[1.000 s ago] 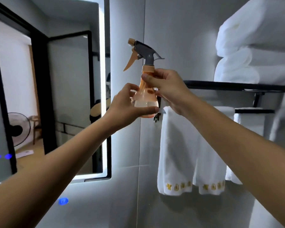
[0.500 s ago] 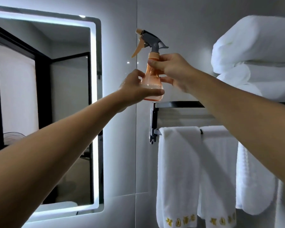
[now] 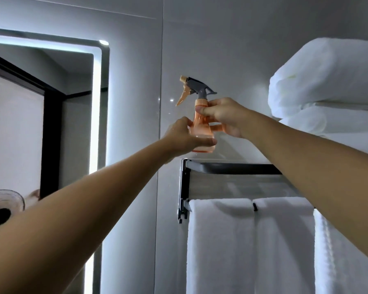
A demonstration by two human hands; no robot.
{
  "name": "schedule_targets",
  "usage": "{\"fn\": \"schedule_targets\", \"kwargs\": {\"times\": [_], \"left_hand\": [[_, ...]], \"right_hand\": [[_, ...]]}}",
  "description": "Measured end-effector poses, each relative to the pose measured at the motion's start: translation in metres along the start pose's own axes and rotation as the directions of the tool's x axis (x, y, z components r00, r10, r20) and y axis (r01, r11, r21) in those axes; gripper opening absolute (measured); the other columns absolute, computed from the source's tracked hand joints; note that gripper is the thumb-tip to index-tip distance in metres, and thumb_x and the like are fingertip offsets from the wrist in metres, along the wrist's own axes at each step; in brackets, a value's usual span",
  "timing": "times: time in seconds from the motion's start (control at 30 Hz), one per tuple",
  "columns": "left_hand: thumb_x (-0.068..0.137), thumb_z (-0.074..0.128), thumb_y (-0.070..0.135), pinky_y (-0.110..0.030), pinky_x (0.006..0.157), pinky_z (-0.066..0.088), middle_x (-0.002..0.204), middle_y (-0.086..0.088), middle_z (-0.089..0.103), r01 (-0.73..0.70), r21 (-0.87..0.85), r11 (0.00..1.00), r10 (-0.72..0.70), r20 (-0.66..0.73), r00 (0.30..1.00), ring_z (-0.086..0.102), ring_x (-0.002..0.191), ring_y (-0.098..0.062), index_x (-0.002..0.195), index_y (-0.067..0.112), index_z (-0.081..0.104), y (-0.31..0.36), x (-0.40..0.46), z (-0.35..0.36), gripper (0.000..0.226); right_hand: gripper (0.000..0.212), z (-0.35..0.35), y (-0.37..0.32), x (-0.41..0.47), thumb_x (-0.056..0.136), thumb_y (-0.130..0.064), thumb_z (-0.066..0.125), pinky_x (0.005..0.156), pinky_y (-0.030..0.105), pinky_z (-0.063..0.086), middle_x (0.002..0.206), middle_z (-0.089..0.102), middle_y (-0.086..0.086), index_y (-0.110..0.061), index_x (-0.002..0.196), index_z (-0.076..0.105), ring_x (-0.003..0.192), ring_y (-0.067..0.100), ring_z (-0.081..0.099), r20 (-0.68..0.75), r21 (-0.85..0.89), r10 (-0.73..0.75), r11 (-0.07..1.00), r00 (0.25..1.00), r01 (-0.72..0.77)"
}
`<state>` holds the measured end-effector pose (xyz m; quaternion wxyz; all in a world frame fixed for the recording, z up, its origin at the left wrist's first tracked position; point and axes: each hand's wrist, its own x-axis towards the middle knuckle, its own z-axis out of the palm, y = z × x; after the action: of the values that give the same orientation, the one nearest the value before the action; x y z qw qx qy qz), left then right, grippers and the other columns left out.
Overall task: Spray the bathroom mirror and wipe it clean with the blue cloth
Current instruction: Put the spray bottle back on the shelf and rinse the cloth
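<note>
An orange spray bottle (image 3: 200, 132) is being held near the centre of the frame, in front of the grey wall (image 3: 210, 39) and just above the left end of a black towel rack (image 3: 232, 167). Its long axis is being kept close to upright, with the grey and orange trigger head at the top. The nozzle (image 3: 183, 78) is being pointed toward the left of the frame, in the direction of the lit mirror (image 3: 40, 124), and the orange trigger is hanging down below it on that same side.

The neck of the bottle, just under the orange collar, is being pinched by the right hand (image 3: 223, 115), whose fingers (image 3: 204, 110) are being curled round it from the right. The wide lower body is being cupped by the left hand (image 3: 185, 137); its thumb is being laid across the front near the base, and the remaining fingers are being hidden behind the bottle. Both forearms are being stretched up from the lower corners of the frame.

The mirror is being seen at the left edge, bordered by a glowing white strip, well apart from the bottle. White towels (image 3: 242, 240) are being hung over the rack's bar in the lower right, and folded white towels (image 3: 327, 85) are being stacked on the rack's shelf in the upper right.
</note>
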<state>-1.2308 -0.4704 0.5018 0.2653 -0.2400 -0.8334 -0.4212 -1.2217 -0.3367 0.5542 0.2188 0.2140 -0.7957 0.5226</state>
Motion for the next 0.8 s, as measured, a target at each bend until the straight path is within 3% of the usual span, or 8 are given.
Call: {"fn": "schedule_targets", "kwargs": {"times": [0.17, 0.33, 0.5, 0.6, 0.8], "left_hand": [[0.077, 0.079, 0.033, -0.029, 0.081, 0.043, 0.116, -0.007, 0.054, 0.023, -0.014, 1.000, -0.024, -0.006, 1.000, 0.053, 0.107, -0.023, 0.127, 0.010, 0.049, -0.002, 0.011, 0.018, 0.063], [0.076, 0.079, 0.035, -0.031, 0.085, 0.047, 0.112, -0.005, 0.052, 0.062, 0.008, 0.998, -0.062, -0.004, 0.998, 0.053, 0.106, -0.024, 0.127, 0.009, 0.048, -0.003, 0.020, 0.031, 0.065], [0.072, 0.083, 0.036, -0.042, 0.095, 0.051, 0.115, -0.009, 0.059, 0.076, 0.032, 0.997, -0.076, 0.004, 0.997, 0.057, 0.108, -0.028, 0.123, 0.007, 0.054, -0.009, 0.027, 0.041, 0.065], [0.073, 0.082, 0.032, -0.036, 0.093, 0.049, 0.109, -0.005, 0.053, 0.091, 0.044, 0.995, -0.091, -0.004, 0.996, 0.054, 0.107, -0.025, 0.117, 0.011, 0.051, -0.014, 0.030, 0.046, 0.058], [0.071, 0.082, 0.041, -0.038, 0.094, 0.050, 0.122, -0.008, 0.053, 0.138, 0.048, 0.989, -0.138, 0.001, 0.990, 0.052, 0.112, -0.026, 0.129, 0.011, 0.048, -0.021, 0.038, 0.047, 0.074]], "right_hand": [[0.029, -0.011, 0.014, 0.015, 0.092, -0.020, 0.064, 0.095, 0.045, 0.051, 0.113, 0.067, 0.012, -0.008, 0.118, 0.059, 0.105, 0.027, 0.064, 0.042, -0.021, 0.044, 0.999, 0.998, -0.043], [0.037, -0.019, 0.026, 0.024, 0.090, -0.021, 0.066, 0.092, 0.042, 0.052, 0.114, 0.066, 0.012, -0.006, 0.123, 0.058, 0.104, 0.028, 0.063, 0.062, -0.039, 0.078, 0.996, 0.995, -0.075], [0.038, -0.022, 0.039, 0.032, 0.089, -0.020, 0.068, 0.093, 0.044, 0.053, 0.112, 0.067, 0.013, -0.006, 0.123, 0.058, 0.103, 0.028, 0.065, 0.074, -0.025, 0.102, 0.995, 0.992, -0.100], [0.039, -0.020, 0.046, 0.037, 0.087, -0.019, 0.070, 0.094, 0.046, 0.052, 0.111, 0.068, 0.012, -0.007, 0.123, 0.058, 0.103, 0.027, 0.066, 0.087, -0.016, 0.106, 0.994, 0.991, -0.105], [0.044, -0.019, 0.054, 0.043, 0.087, -0.018, 0.070, 0.095, 0.047, 0.052, 0.115, 0.067, 0.014, -0.005, 0.127, 0.057, 0.106, 0.029, 0.065, 0.096, -0.004, 0.107, 0.994, 0.990, -0.107]]}}
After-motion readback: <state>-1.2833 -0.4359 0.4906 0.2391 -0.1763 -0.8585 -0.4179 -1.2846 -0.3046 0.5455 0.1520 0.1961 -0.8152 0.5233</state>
